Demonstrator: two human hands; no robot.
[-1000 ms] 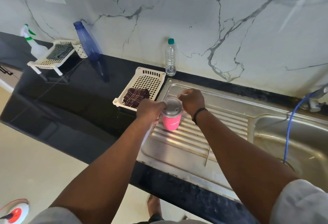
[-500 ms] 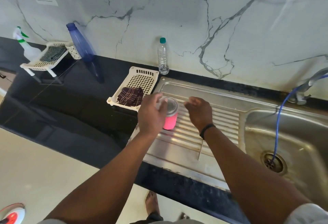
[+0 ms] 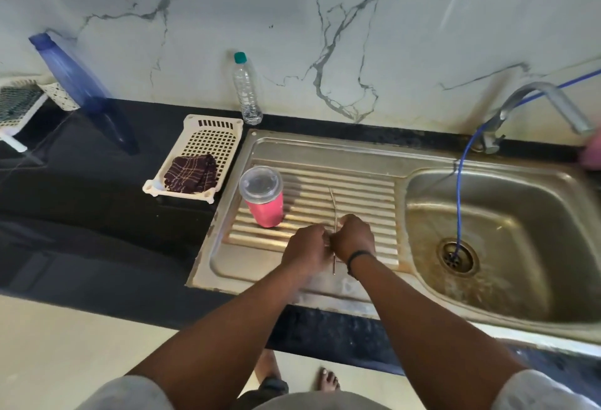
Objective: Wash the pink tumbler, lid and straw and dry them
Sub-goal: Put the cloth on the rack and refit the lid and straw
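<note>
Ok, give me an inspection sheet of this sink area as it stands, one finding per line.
Surface: steel drainboard, ridged; black counter to its left; basin stained.
Job's things: pink tumbler upright on the drainboard, clear lid on; metal straw between both hands.
Clutter: white basket holding a checked cloth; water bottle and blue bottle by the wall.
Grippers: left hand and right hand both grip the straw.
Cables: blue hose runs into the drain.
Surroundings: marble wall, tap; no running water seen.

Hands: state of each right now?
Left hand: fingers curled, holding the straw.
Right hand: also gripping the straw.
</note>
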